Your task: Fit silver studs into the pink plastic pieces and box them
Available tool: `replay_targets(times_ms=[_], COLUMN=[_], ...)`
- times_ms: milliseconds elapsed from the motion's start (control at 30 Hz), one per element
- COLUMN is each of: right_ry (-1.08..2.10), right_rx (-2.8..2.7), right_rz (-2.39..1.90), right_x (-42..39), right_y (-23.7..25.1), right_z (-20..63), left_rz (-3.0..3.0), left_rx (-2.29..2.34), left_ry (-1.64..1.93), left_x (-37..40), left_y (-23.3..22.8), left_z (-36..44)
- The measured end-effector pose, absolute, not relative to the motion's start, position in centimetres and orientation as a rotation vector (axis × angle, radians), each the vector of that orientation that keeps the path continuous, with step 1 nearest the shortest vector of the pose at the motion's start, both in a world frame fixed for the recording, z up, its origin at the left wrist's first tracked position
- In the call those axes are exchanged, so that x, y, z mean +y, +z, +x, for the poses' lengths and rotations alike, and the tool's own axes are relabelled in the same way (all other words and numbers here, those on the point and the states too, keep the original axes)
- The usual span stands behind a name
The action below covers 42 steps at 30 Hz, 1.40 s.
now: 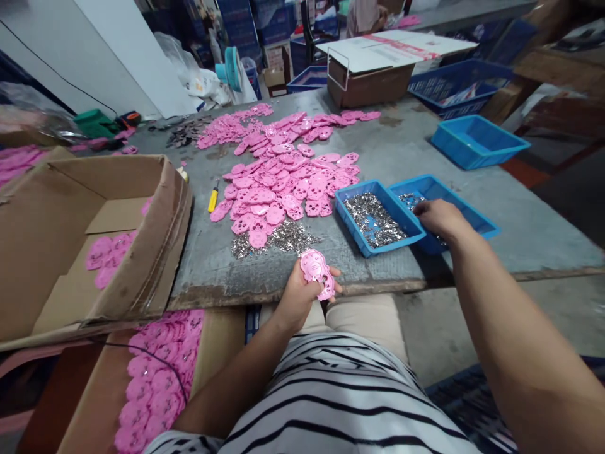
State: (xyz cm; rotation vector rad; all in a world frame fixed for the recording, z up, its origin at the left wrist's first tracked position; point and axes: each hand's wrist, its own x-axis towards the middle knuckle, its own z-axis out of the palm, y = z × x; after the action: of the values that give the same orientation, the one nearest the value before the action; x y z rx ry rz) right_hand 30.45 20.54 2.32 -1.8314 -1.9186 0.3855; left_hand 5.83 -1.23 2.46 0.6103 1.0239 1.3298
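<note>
The fingers [331, 274] of the left hand [297, 296] are closed around a pink plastic piece [317, 272], held just at the near edge of the table [472, 189]. The right hand [439, 217] reaches into the second blue tray [477, 221], fingers curled down on small metal parts [410, 200]; I cannot tell if they pinch any. The first blue tray [350, 217] beside it holds more metal parts, near a pile of pink pieces [283, 183].

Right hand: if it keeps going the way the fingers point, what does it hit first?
The right hand reaches left over the right blue tray. Straight on it would likely first meet the shared wall with the left blue tray, then the small metal parts inside; height above the rim is unclear.
</note>
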Motion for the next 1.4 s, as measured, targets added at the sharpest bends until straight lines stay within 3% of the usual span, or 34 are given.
replay_targets(times_ms=[200, 400, 567, 733, 1033, 1300, 1400], right_ry=[0.390, 0.424, 0.769, 1.190, 1.009, 1.579, 1.583], right_rx=[-1.886, -1.641, -1.380, -1.833, -2.294, -1.890, -1.797], right_rz=[-2.022, -1.874, -1.520, -1.092, -0.816, -0.827, -0.859], right_x=[19.5, 19.2, 16.4, 10.6, 6.8, 6.7, 6.4], right_y=[4.3, 5.4, 6.4, 5.7, 4.0, 2.1, 1.7], right_z=[29.4, 29.0, 27.2, 22.6, 19.6, 19.4, 19.1], left_rz=[0.615, 0.586, 0.571, 0.574, 0.463, 0.364, 0.351], left_rx=[1.014, 1.014, 1.027, 1.066, 1.198, 1.093, 1.072], left_ry=[1.328, 1.363, 1.375, 1.421, 1.448, 1.474, 1.490], left_x=[-1.4, -1.4, -1.5, -0.8, -0.5, -0.6, -0.6], left_y=[2.2, 2.0, 2.7, 2.9, 2.2, 2.4, 2.4], left_z=[5.9, 5.7, 5.7, 6.3, 6.9, 6.8, 6.8])
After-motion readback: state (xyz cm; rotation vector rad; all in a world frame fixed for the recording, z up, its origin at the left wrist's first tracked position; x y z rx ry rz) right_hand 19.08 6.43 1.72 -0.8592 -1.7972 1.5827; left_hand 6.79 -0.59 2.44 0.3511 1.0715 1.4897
